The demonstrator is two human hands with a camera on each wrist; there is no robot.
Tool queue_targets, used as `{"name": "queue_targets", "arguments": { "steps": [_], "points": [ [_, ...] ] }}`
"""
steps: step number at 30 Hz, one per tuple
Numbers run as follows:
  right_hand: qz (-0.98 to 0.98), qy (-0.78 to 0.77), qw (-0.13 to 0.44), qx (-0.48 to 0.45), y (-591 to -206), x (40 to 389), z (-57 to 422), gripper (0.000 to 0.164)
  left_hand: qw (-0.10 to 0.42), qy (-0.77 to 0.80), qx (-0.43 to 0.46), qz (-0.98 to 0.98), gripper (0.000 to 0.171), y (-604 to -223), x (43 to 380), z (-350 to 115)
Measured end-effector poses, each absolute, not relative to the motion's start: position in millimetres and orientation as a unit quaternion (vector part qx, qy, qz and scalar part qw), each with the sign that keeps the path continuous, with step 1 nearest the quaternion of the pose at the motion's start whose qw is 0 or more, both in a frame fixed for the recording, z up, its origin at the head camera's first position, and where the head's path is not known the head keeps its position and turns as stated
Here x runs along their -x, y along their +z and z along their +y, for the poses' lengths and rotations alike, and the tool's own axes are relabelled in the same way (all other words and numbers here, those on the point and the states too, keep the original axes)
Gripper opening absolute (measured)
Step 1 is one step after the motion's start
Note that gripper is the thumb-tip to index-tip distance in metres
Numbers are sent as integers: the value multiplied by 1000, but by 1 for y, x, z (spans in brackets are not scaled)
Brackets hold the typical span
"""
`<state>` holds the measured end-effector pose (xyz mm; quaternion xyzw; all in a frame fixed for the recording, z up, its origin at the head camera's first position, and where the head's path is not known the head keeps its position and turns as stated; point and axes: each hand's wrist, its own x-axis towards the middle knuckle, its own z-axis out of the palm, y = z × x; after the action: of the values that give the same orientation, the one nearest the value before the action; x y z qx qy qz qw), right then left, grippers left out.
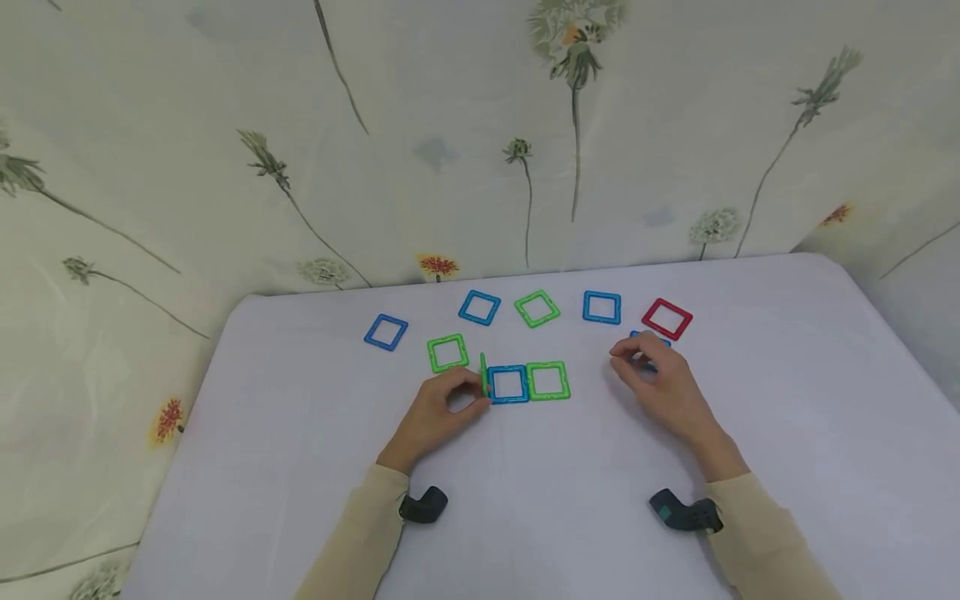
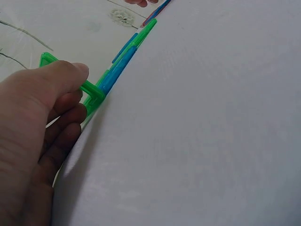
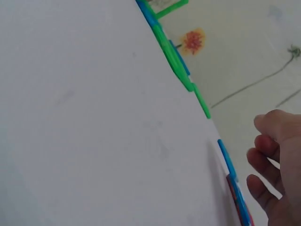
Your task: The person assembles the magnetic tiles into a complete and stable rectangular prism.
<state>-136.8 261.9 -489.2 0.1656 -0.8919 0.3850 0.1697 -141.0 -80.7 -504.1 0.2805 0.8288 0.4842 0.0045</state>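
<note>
I have the upright frame (image 1: 483, 377) in the left hand (image 1: 441, 410): the thumb and fingers pinch this green piece close around it, and it stands on edge at the left side of the blue frame (image 1: 509, 401). Its foot seems to meet that blue side, though the fingers partly cover the join. I judge it light and stiff, probably plastic, so a soft pinch is enough; squeezing harder gains nothing. The glossy rim may slip or twist between fingertips, and standing on so thin an edge it would tip readily if let go. I would take hold at the middle of a side bar, or high on it, keeping fingers off the lower edge.

The blue frame lies flat, side against side with the flat green frame (image 1: 548, 397); a bump could probably part them, so I would steady them only by their outer bars.

Behind the left hand lies a tilted green frame (image 1: 444, 337). Well to the right, the right hand (image 1: 663, 396) hangs with fingers curled loosely, thumb and forefinger tips close together, and I see nothing in its grip. A partly hidden blue frame (image 1: 651, 335) lies behind it, near the red frame (image 1: 677, 307). All rest on the white surface (image 1: 540, 500).
</note>
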Motion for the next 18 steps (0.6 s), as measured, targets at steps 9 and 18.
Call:
{"name": "queue_targets", "arguments": {
  "steps": [9,18],
  "points": [
    [-910,360,173,-111,-487,140,289,18,3,467,-280,839,20,-504,141,-81],
    [-913,370,148,-85,-490,141,306,29,-7,464,-288,838,21,-507,142,-81]
  ]
}}
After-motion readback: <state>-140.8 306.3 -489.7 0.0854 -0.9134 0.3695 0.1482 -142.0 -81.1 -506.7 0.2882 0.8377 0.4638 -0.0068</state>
